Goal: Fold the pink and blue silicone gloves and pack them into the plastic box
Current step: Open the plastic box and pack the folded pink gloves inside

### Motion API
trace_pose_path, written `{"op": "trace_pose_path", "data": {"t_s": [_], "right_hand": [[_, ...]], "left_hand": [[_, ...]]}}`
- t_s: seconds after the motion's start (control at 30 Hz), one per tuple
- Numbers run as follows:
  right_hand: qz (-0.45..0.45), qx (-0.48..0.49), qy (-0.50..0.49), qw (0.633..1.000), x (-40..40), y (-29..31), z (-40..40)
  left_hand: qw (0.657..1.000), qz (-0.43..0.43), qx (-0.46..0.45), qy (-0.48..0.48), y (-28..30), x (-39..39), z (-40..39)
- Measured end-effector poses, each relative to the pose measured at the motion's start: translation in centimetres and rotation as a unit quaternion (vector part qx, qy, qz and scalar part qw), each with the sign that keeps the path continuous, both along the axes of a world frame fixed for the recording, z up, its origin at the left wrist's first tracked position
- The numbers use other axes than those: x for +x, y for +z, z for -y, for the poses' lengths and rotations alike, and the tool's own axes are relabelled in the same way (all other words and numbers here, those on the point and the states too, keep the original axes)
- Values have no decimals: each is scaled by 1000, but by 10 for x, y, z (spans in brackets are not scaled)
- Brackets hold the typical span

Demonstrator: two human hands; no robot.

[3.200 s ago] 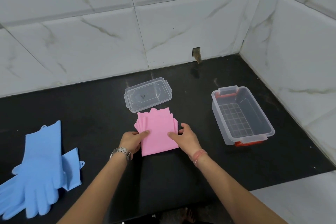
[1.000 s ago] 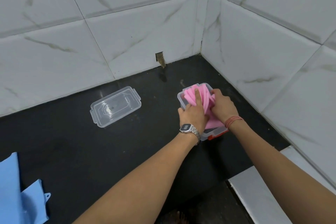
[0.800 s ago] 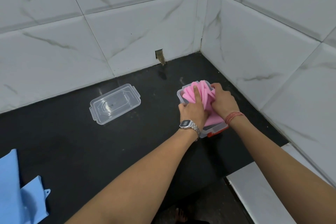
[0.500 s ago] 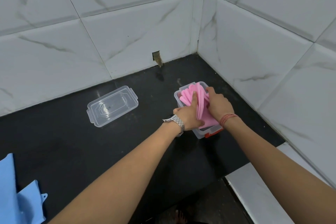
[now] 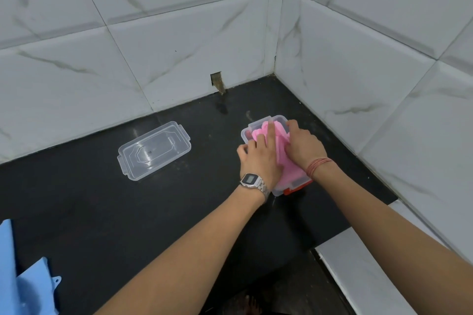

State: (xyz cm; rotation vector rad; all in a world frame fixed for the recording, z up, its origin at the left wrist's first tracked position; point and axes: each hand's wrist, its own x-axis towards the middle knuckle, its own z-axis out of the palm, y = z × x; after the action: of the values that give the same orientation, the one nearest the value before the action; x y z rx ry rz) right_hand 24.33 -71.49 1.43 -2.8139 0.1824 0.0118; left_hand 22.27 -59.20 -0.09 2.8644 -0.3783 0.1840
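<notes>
Peeking in at the lower left edge, the blue gloves are mostly cut off. My left hand and right hand lie flat, fingers spread, gripping nothing, on the pink gloves in the box, hiding its inside. Its lid lies well apart to the left.

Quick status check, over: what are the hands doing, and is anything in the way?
Left hand and right hand pressing pink gloves into plastic box. Blue gloves unpacked, at counter's left edge. Lid off, lying clear. Nothing in the way.
</notes>
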Motion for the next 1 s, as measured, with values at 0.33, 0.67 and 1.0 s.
{"op": "trace_pose_path", "data": {"t_s": [0.33,0.67,1.0], "right_hand": [[110,-61,34,991,2,3,18],[-48,-120,155,979,-12,-16,-4],[-124,-148,162,968,-5,-22,-9]], "left_hand": [[989,3,93,-119,11,18,-17],[959,-75,244,-121,21,14,-7],[932,-165,309,-95,22,17,16]]}}
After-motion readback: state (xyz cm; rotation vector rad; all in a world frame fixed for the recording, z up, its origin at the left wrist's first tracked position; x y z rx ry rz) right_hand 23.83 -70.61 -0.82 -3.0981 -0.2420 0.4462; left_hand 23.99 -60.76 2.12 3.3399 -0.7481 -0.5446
